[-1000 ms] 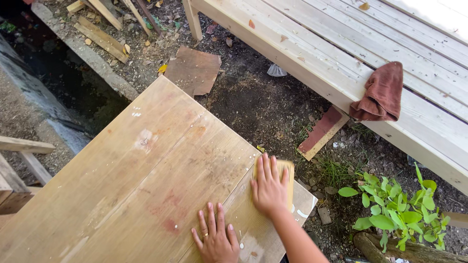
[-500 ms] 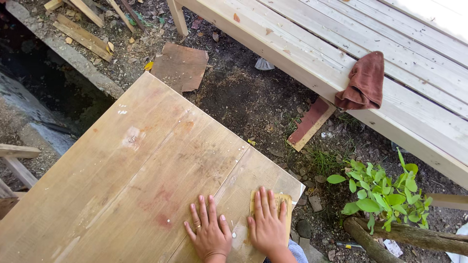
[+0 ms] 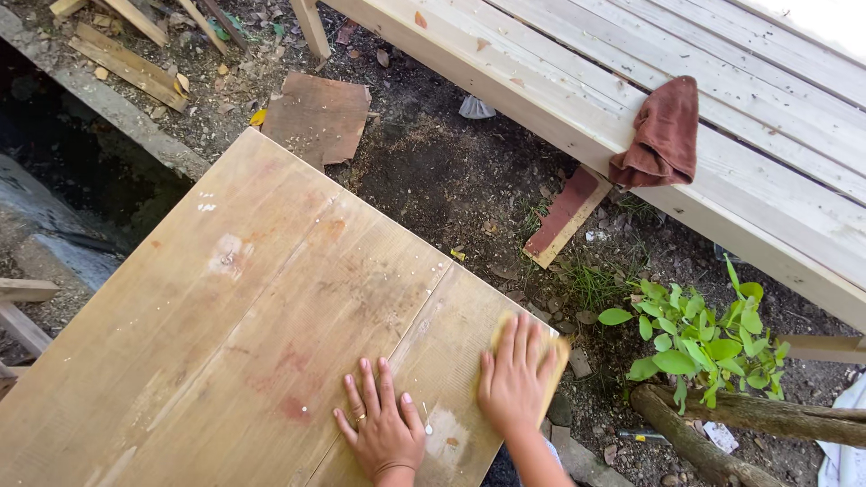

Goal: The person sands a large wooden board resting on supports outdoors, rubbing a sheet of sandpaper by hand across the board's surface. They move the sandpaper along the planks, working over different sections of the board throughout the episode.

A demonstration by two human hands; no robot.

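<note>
I saw the wooden tabletop (image 3: 234,334), cut off at the frame's left and bottom, its long axis running from 7 toward 1 o'clock. At its 4 o'clock corner my right hand (image 3: 516,383) pressed flat, mostly hiding a yellow sanding pad (image 3: 557,359). My left hand (image 3: 383,428) lay released, fingers spread, just beside.

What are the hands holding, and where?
The right hand presses flat on a yellow sanding sheet, covering most of it. The left hand lies flat on the board.
</note>
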